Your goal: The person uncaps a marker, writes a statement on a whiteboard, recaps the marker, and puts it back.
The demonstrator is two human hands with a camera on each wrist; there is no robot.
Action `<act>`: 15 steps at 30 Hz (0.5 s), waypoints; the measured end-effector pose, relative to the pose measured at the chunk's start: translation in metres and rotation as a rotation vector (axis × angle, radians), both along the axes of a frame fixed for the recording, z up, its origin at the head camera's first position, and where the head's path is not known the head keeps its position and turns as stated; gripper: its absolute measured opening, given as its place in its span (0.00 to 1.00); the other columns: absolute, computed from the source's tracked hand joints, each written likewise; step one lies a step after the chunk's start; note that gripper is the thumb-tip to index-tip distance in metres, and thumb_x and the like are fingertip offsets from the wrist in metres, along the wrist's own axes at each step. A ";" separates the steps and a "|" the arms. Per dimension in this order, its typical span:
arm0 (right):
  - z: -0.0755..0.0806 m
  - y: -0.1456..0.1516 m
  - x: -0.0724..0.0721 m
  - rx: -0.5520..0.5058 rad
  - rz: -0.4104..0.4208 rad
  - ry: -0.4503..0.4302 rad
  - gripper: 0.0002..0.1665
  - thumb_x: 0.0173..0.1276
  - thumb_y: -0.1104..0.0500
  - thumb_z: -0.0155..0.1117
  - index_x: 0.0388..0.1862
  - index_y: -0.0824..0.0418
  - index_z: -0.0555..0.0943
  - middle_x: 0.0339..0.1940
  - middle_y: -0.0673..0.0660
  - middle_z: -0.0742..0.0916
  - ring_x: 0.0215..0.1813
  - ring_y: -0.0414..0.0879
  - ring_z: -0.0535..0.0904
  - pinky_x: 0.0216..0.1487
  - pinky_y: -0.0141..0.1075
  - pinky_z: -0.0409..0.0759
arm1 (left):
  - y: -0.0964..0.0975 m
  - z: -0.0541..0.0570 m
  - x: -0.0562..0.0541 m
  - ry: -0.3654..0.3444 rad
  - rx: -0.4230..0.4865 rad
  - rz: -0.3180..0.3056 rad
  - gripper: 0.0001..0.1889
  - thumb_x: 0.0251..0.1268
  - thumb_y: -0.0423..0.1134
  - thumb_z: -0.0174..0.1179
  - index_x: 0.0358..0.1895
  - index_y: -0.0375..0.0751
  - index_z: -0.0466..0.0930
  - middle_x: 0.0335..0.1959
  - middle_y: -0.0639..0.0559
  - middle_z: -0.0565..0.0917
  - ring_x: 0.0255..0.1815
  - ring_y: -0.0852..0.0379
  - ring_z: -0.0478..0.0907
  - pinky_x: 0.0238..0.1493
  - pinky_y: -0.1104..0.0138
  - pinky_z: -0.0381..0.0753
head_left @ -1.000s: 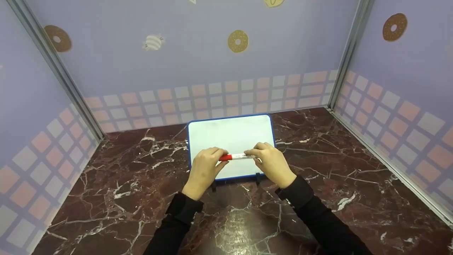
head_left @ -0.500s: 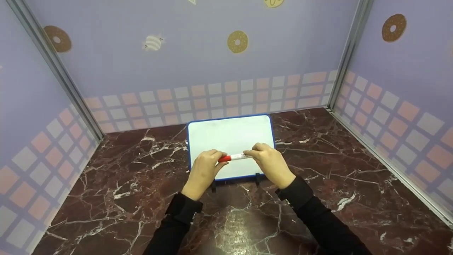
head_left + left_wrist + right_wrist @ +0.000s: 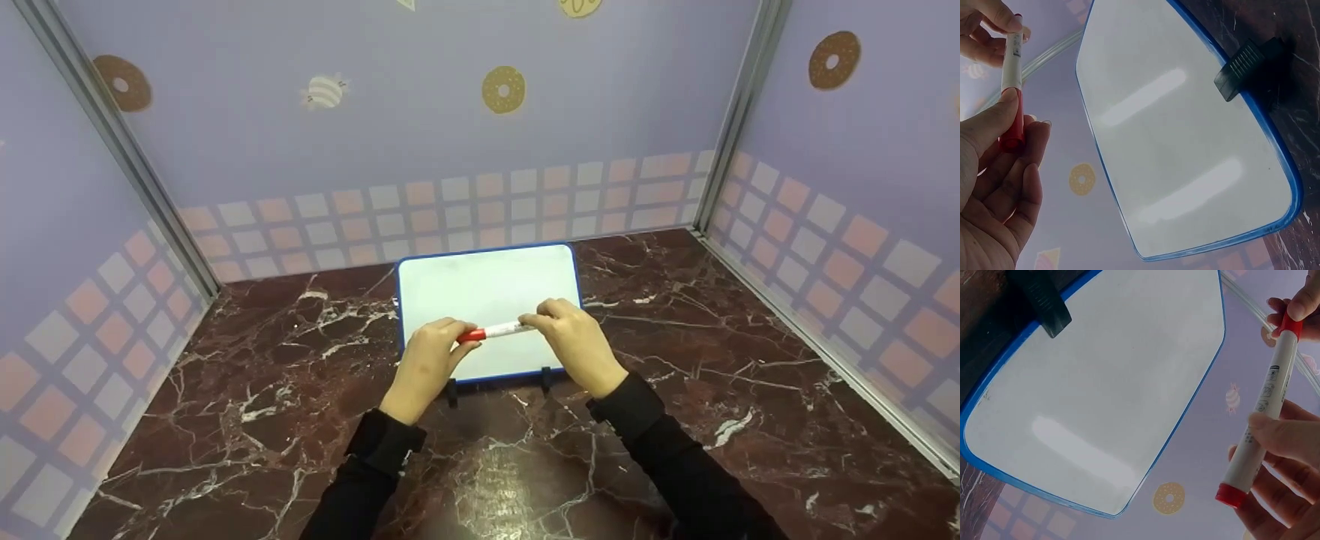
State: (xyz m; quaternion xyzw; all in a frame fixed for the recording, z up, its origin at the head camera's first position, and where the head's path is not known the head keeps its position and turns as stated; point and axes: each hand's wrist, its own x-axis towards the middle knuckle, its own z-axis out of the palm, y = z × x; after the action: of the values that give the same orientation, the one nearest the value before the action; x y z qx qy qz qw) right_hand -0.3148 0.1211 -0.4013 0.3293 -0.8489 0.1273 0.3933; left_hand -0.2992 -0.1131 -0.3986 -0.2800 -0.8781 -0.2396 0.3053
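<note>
While its red cap [image 3: 1012,126] is pinched between thumb and fingers by the grip of the left hand [image 3: 421,367], a marker [image 3: 504,329] is held nearly level before the lower half of a whiteboard [image 3: 487,289]. Its white barrel [image 3: 1273,388], printed with small dark markings, is clamped near the far end by the grip of the right hand [image 3: 579,349], and a red end plug [image 3: 1231,495] is seen protruding past those fingers. The cap is seated on the barrel. If the whiteboard's middle is taken as a clock's centre, the left hand is found near 8 o'clock and the right near 4. The whiteboard is edged by a blue frame [image 3: 499,376] and gripped along its lower edge by black clips [image 3: 546,379] at about 5 and 7 o'clock. It is carried by a dark, white-veined marbled desk [image 3: 247,442]. At 12 o'clock, a doughnut picture [image 3: 517,90] is shown on the lilac wall [image 3: 420,135].
</note>
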 end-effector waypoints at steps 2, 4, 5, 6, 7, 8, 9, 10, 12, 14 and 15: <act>0.000 0.002 -0.001 -0.004 -0.009 0.003 0.12 0.60 0.70 0.69 0.41 0.58 0.89 0.33 0.55 0.85 0.35 0.47 0.81 0.37 0.35 0.85 | -0.003 0.000 0.000 0.000 0.003 0.006 0.10 0.58 0.39 0.69 0.39 0.37 0.87 0.34 0.47 0.88 0.35 0.51 0.87 0.38 0.61 0.86; 0.000 0.006 -0.002 -0.008 -0.017 -0.001 0.12 0.61 0.70 0.69 0.41 0.58 0.89 0.33 0.55 0.85 0.36 0.47 0.81 0.37 0.35 0.85 | -0.007 0.001 0.001 0.008 0.004 0.013 0.10 0.57 0.38 0.69 0.39 0.37 0.87 0.34 0.47 0.88 0.35 0.51 0.86 0.39 0.61 0.86; 0.001 0.007 -0.003 -0.012 -0.021 -0.006 0.12 0.61 0.70 0.69 0.41 0.58 0.89 0.33 0.56 0.85 0.36 0.48 0.82 0.38 0.36 0.85 | -0.009 0.002 0.001 0.013 0.003 0.015 0.10 0.57 0.38 0.69 0.39 0.37 0.87 0.34 0.47 0.88 0.36 0.51 0.86 0.40 0.61 0.86; 0.000 0.009 -0.004 -0.017 -0.024 -0.013 0.12 0.61 0.71 0.69 0.41 0.59 0.89 0.33 0.56 0.85 0.37 0.48 0.82 0.39 0.36 0.85 | -0.012 0.002 0.001 0.021 0.001 0.020 0.10 0.57 0.38 0.69 0.39 0.37 0.87 0.35 0.47 0.88 0.36 0.51 0.86 0.40 0.60 0.86; 0.000 0.011 -0.004 -0.023 -0.026 -0.020 0.12 0.61 0.71 0.69 0.41 0.59 0.89 0.33 0.56 0.85 0.37 0.48 0.82 0.40 0.36 0.85 | -0.014 0.002 0.001 0.028 0.001 0.023 0.10 0.57 0.38 0.70 0.40 0.37 0.87 0.35 0.47 0.89 0.37 0.51 0.86 0.41 0.60 0.86; 0.001 0.012 -0.004 -0.031 -0.028 -0.027 0.12 0.61 0.71 0.69 0.41 0.59 0.89 0.33 0.56 0.85 0.38 0.49 0.82 0.40 0.37 0.86 | -0.017 0.003 0.001 0.035 0.001 0.028 0.10 0.56 0.38 0.70 0.40 0.37 0.87 0.35 0.47 0.89 0.37 0.51 0.86 0.41 0.60 0.86; 0.001 0.014 -0.005 -0.039 -0.031 -0.034 0.12 0.61 0.71 0.69 0.41 0.59 0.89 0.33 0.56 0.85 0.38 0.49 0.82 0.41 0.37 0.86 | -0.020 0.004 0.000 0.042 0.001 0.032 0.10 0.56 0.38 0.70 0.40 0.36 0.87 0.35 0.47 0.89 0.37 0.50 0.87 0.41 0.60 0.86; 0.001 0.015 -0.005 -0.045 -0.035 -0.041 0.11 0.61 0.70 0.68 0.41 0.59 0.89 0.33 0.56 0.85 0.38 0.49 0.82 0.41 0.37 0.86 | -0.023 0.004 0.000 0.047 0.002 0.037 0.11 0.56 0.38 0.70 0.40 0.36 0.87 0.35 0.46 0.89 0.37 0.50 0.87 0.41 0.60 0.86; 0.001 0.018 -0.005 -0.054 -0.041 -0.052 0.11 0.62 0.70 0.68 0.41 0.59 0.89 0.33 0.56 0.85 0.38 0.50 0.82 0.41 0.38 0.86 | -0.029 0.005 0.000 0.051 0.005 0.049 0.11 0.56 0.37 0.70 0.41 0.36 0.87 0.36 0.46 0.89 0.38 0.49 0.87 0.42 0.59 0.86; 0.001 0.020 -0.006 -0.057 -0.047 -0.057 0.10 0.62 0.69 0.68 0.41 0.59 0.89 0.33 0.57 0.85 0.37 0.50 0.82 0.40 0.38 0.86 | -0.036 0.006 0.001 0.051 0.008 0.062 0.11 0.56 0.37 0.70 0.41 0.36 0.86 0.37 0.45 0.89 0.38 0.48 0.87 0.43 0.58 0.86; 0.000 0.021 -0.006 -0.056 -0.050 -0.059 0.10 0.62 0.69 0.68 0.41 0.60 0.89 0.33 0.57 0.85 0.37 0.50 0.82 0.40 0.38 0.86 | -0.040 0.007 0.001 0.049 0.012 0.069 0.11 0.56 0.37 0.70 0.41 0.36 0.86 0.37 0.45 0.89 0.39 0.47 0.87 0.43 0.57 0.86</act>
State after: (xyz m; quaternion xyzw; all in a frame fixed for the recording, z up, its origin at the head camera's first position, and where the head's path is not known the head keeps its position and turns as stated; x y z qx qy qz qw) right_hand -0.3204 0.1426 -0.4008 0.2931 -0.8642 0.1507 0.3802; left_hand -0.2981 -0.1533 -0.3918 -0.2536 -0.8780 -0.2272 0.3364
